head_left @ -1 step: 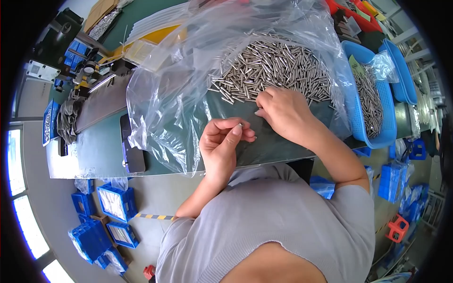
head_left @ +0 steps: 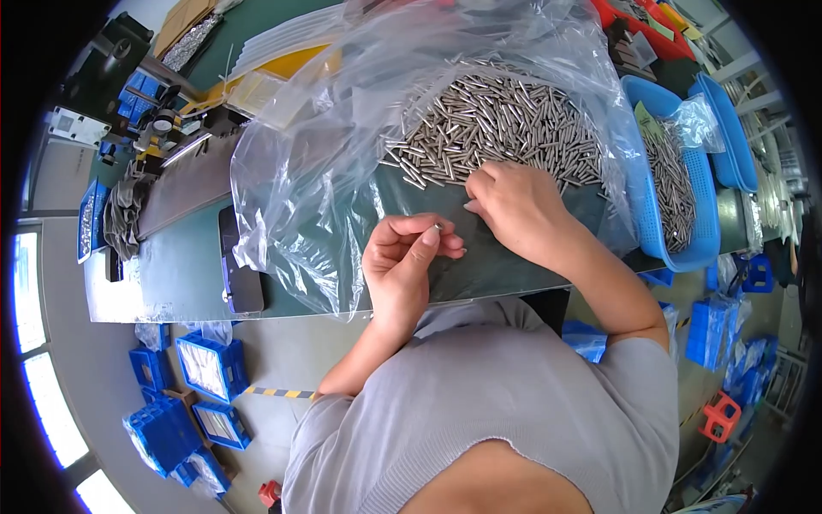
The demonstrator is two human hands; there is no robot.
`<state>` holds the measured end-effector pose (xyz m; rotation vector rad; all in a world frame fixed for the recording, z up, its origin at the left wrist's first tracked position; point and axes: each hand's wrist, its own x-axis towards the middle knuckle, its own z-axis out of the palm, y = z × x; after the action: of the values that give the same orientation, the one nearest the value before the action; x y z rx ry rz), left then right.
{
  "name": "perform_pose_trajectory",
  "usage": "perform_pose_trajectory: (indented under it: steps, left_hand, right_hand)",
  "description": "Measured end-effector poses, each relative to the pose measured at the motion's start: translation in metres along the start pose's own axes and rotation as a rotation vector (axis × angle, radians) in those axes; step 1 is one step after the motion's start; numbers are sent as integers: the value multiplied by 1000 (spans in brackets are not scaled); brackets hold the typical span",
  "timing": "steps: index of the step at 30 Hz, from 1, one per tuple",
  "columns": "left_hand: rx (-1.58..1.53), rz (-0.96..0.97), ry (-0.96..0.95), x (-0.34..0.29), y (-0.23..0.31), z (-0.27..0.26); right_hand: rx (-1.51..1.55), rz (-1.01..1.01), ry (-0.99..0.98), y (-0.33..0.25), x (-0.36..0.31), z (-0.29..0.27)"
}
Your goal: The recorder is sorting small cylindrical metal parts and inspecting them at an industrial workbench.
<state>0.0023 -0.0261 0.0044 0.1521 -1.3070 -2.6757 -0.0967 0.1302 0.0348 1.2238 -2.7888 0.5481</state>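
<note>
Left hand pinches what seems a metal pin, long axis unclear; right hand, bunched, any hold hidden, blocks part of the pin pile amid clear plastic sheeting.

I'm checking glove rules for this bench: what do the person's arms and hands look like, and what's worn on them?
The left hand and right hand are bare, without gloves; no watch or bracelet shows. Short, plain light grey sleeves end near the elbows.
</note>
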Motion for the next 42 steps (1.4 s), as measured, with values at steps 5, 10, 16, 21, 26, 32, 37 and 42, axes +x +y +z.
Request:
perform_pose_trajectory:
  steps: [5,10,16,21,26,32,37,42]
  left_hand:
    - [-19,-2,-11,1,-1,0]
    - [4,10,-25,2,-1,2]
    - [18,-8,-8,0,-1,2]
    - [12,1,-21,0,-2,1]
    - [17,22,-25,0,-3,1]
    - [27,7,-22,0,-3,3]
    - [33,-1,-22,0,-3,4]
    - [17,9,-22,0,-2,1]
  right_hand:
    - [104,-16,55,-5,1,-5]
    - [978,138,40,-8,-4,-20]
    - [1120,141,-1,-14,-3,-13]
    - [1211,149,-20,-16,-2,-11]
    - [1107,124,-33,-18,-1,-5]
    - [1066,116,123,-5,-6,1]
    - [1874,402,182,18,-11,-24]
    - [883,359,-47,17,-20,-21]
